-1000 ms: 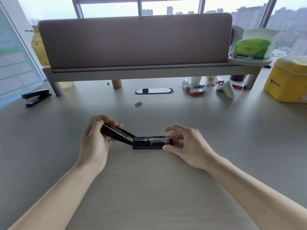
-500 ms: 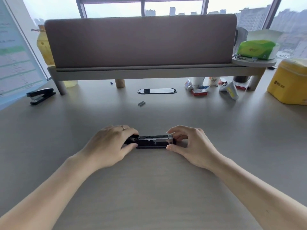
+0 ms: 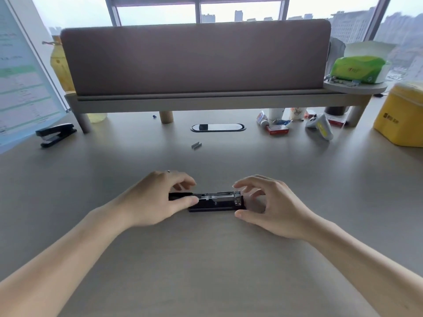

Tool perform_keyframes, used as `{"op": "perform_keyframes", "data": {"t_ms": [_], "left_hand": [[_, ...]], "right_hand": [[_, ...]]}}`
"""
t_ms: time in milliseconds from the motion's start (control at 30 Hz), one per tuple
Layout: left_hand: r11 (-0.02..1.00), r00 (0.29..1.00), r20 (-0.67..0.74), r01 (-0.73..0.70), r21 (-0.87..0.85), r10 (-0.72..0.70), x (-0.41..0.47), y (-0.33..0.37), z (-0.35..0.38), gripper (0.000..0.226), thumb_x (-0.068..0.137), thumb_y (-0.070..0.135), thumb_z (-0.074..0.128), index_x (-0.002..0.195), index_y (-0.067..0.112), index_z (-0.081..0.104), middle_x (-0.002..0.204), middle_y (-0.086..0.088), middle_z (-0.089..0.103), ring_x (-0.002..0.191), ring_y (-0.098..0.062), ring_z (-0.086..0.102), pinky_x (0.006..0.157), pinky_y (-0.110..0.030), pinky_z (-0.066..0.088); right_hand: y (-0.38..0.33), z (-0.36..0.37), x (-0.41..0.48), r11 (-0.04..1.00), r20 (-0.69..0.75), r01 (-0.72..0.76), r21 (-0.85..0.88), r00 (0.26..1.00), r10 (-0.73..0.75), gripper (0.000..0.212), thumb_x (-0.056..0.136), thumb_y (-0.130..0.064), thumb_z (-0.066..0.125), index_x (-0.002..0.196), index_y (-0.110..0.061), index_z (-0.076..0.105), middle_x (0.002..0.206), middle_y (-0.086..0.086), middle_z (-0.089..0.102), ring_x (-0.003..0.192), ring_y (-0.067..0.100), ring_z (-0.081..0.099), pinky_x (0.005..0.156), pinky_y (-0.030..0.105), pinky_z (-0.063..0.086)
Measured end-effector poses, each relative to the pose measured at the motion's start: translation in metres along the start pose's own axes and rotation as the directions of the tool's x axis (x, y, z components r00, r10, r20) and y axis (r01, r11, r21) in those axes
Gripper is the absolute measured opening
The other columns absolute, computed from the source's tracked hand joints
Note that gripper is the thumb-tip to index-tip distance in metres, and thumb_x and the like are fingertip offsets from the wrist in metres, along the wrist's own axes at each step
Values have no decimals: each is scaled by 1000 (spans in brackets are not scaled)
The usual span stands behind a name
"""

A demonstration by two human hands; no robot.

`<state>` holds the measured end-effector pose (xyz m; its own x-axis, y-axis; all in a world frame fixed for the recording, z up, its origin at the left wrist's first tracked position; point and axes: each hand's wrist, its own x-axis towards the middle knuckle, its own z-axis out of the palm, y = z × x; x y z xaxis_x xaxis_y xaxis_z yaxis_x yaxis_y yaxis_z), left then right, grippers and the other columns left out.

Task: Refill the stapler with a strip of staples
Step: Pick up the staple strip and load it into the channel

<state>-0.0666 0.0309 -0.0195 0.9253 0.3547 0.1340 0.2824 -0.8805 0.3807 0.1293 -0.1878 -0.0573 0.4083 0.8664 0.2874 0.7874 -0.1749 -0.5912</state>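
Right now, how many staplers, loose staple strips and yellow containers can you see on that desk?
Staplers: 2, one between the hands, one at far left
Loose staple strips: 1
Yellow containers: 2, a box at right, a jar behind the left of the screen
Total: 5

The stapler (image 3: pixel 216 201) between the fingers is glossy black plastic with a bright metal channel. The desk (image 3: pixel 206 259) beneath is matt, smooth wood-look laminate.
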Motion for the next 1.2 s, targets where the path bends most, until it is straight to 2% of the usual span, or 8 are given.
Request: {"op": "perform_keyframes", "data": {"t_ms": [100, 233, 400, 533, 633, 833, 1000, 1200], "left_hand": [[997, 996, -80, 36, -67, -42, 31, -4, -5, 29, 95, 46, 64, 113, 26, 74, 106, 17, 74, 99, -1, 67, 89, -23, 50], [991, 979, -158, 120, -53, -127, 84, -19, 1, 21, 95, 32, 67, 109, 17, 73, 110, 3, 76, 101, -17, 69, 82, -27, 46], [964, 952, -163, 265, 8, -260, 135, -35, 16, 40, 92, 31, 71, 128, 14, 65, 133, -8, 68, 120, -29, 64, 101, -38, 49], [939, 924, -197, 342, 37, -329, 165, -43, 27, 51, 91, 35, 71, 136, 16, 59, 140, -8, 64, 130, -31, 59, 106, -41, 48], [934, 911, -243, 353, 44, -333, 183, -46, 35, 43, 90, 35, 70, 129, 19, 61, 129, -4, 71, 123, -32, 63, 101, -40, 50], [967, 934, -299, 234, 97, -196, 186, -39, 37, 20, 90, 18, 69, 110, 14, 67, 102, -4, 79, 104, -32, 70, 91, -40, 54], [995, 957, -284, 32, -94, -57, 141, -8, 23, 19, 90, 15, 75, 108, 15, 71, 91, 6, 74, 83, -19, 74, 83, -32, 59], [957, 913, -361, -255, -140, 191, 45, 36, 17, 24, 86, 10, 82, 108, 12, 75, 94, 7, 80, 88, -4, 71, 78, -9, 53]], "right_hand": [[7, -17, 12, 1000, 39, 6, -4, 999, -5, 37, 79, -40, 63, 113, -33, 74, 111, -18, 73, 105, 3, 66, 87, 13, 48], [27, -20, 45, 998, -23, -55, -24, 998, 55, 20, 100, -20, 57, 105, -26, 75, 97, -18, 71, 80, -2, 62, 72, 14, 43], [39, 13, 71, 978, 5, 12, -206, 1000, -11, 33, 97, -33, 63, 129, -25, 66, 113, -9, 66, 108, 13, 56, 93, 31, 45], [45, 14, 73, 980, -11, 25, -197, 1000, -27, 34, 97, -35, 62, 130, -26, 65, 107, -16, 57, 107, 9, 52, 90, 26, 42], [48, 15, 74, 977, -11, 36, -209, 999, -40, 33, 97, -37, 61, 128, -26, 66, 115, -12, 64, 111, 11, 53, 91, 23, 40], [49, 16, 76, 980, -22, 37, -196, 999, -43, 32, 96, -39, 61, 125, -26, 68, 114, -15, 63, 102, 5, 48, 87, 21, 37], [43, 14, 72, 988, -71, 23, -151, 997, -34, 29, 97, -35, 64, 124, -24, 69, 108, -12, 67, 92, 2, 49, 77, 18, 39], [9, 6, 51, 983, -272, -27, 181, 959, 77, 15, 101, -27, 63, 106, -23, 76, 96, -15, 78, 92, -5, 68, 78, 15, 50]]}}
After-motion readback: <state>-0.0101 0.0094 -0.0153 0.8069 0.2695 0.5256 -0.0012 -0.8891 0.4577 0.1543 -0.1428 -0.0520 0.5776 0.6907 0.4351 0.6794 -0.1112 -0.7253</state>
